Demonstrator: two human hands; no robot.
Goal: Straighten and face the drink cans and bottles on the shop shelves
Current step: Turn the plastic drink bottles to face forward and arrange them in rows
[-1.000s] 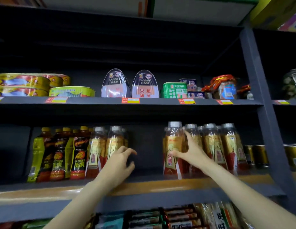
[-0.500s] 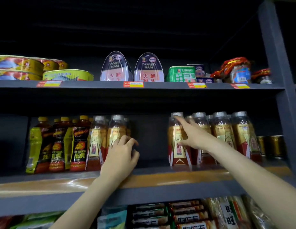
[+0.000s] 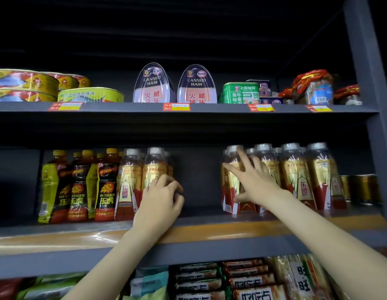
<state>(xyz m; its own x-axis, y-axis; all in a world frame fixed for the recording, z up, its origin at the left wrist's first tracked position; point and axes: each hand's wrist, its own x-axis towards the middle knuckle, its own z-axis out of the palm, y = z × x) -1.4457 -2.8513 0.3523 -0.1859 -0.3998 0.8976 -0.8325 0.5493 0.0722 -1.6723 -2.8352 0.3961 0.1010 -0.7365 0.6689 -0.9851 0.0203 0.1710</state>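
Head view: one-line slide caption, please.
Left hand and right hand on gold bottles, either side of a shelf gap.

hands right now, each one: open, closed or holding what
Left hand: fingers curled round the rightmost gold bottle of the left group, gripping it.
Right hand: open, straight fingers spread against the leftmost gold bottle of the right group.

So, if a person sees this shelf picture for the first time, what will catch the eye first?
Probably the two hands on the middle shelf: the left hand curls round a gold-labelled bottle, and the right hand spreads straight fingers against the end bottle of the right group. Between the groups is a dark gap. Above stand two canned ham tins.
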